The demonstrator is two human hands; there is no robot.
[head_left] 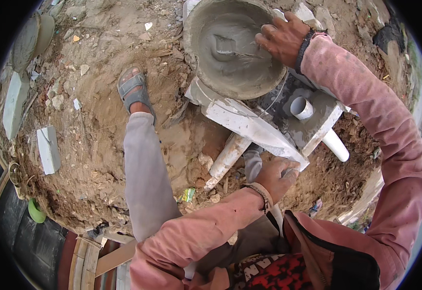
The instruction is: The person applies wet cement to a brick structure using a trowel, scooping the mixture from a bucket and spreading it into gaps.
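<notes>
A round bucket [240, 89] holds wet grey mortar [232, 29], with a rectangular dent in its surface. It stands on the white block structure, its thin wire handle hanging down. My right hand [284, 39] is closed at the bucket's right rim, fingers curled over the inner edge. My left hand [275, 180] is closed at the near end of a long white block [252, 126]; its fingertips are partly hidden. Grey mortar coats the structure's inside, where a short white pipe [301, 108] stands upright. Another white pipe [336, 146] sticks out of the near side.
A mortar-stained pipe [228, 162] slants down below the long block. Loose white blocks [48, 150] and a mortar-coated container [33, 41] lie at the left. Rubble covers the dirt ground. Wooden planks [85, 261] are at the lower left. My sandalled foot [134, 87] stands left of the bucket.
</notes>
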